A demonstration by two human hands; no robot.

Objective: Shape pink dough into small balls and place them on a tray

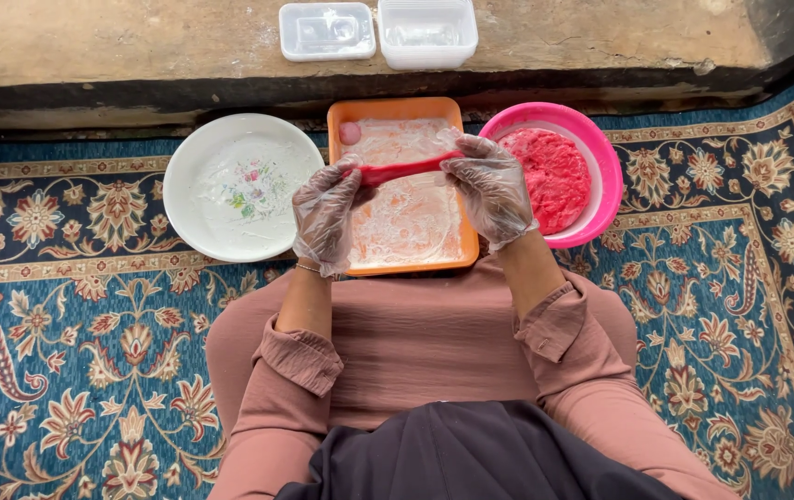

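Both my hands wear clear plastic gloves and hold a strip of pink-red dough stretched between them above an orange rectangular tray. My left hand pinches the strip's left end. My right hand pinches its right end. The tray's floor is smeared with white flour or paste, and a small pink dough ball lies in its far left corner. A pink bowl with a mass of red dough stands to the right of the tray.
A white plate with a floral centre and a white dusting sits left of the tray. Two clear plastic containers stand on a stone ledge behind. A blue patterned carpet lies under everything. My knees touch the tray's near edge.
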